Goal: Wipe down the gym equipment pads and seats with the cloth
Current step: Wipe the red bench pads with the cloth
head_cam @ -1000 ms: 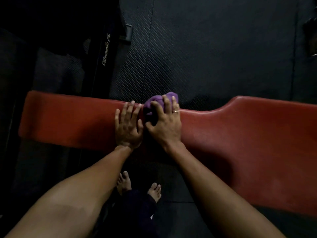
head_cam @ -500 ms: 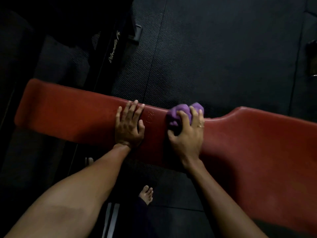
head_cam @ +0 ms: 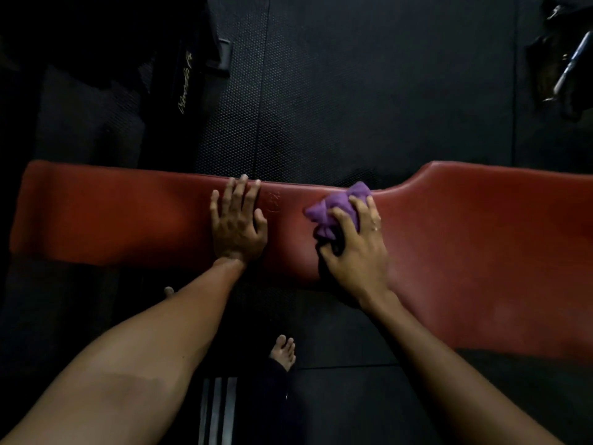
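I have the pad (head_cam: 128, 213) running across my view: a long red bench cushion, narrow at the left and flaring wider toward the right. The left hand (head_cam: 237, 220) lies flat on the narrow stretch, palm down, fingers straight and slightly spread, tips at the far edge. It holds nothing. Just to its right I can make out a round embossed mark (head_cam: 274, 202) in the vinyl, too dim to read.

The right hand (head_cam: 356, 248) sits further right, near where the pad begins to widen. Its fingers are curled round the cloth (head_cam: 340, 207) and press it onto the cushion. The cloth is purple and bunched into a wad. Most of it bulges out past the fingertips toward the far edge, and the rest is lost in shadow under the palm. A ring (head_cam: 374, 229) shows on one finger of that hand. The two hands are apart, with bare red vinyl between them.

On the near side of the pad I see a bare foot (head_cam: 284, 351) on the floor (head_cam: 385, 91), which is dark dimpled rubber matting with seams. Beside the foot are dark trousers with pale stripes (head_cam: 218, 409). Beyond the pad at the upper left stands a black frame (head_cam: 184, 88) bearing pale script I cannot read. A metal thing (head_cam: 571, 65) glints at the upper right, too dark to identify.
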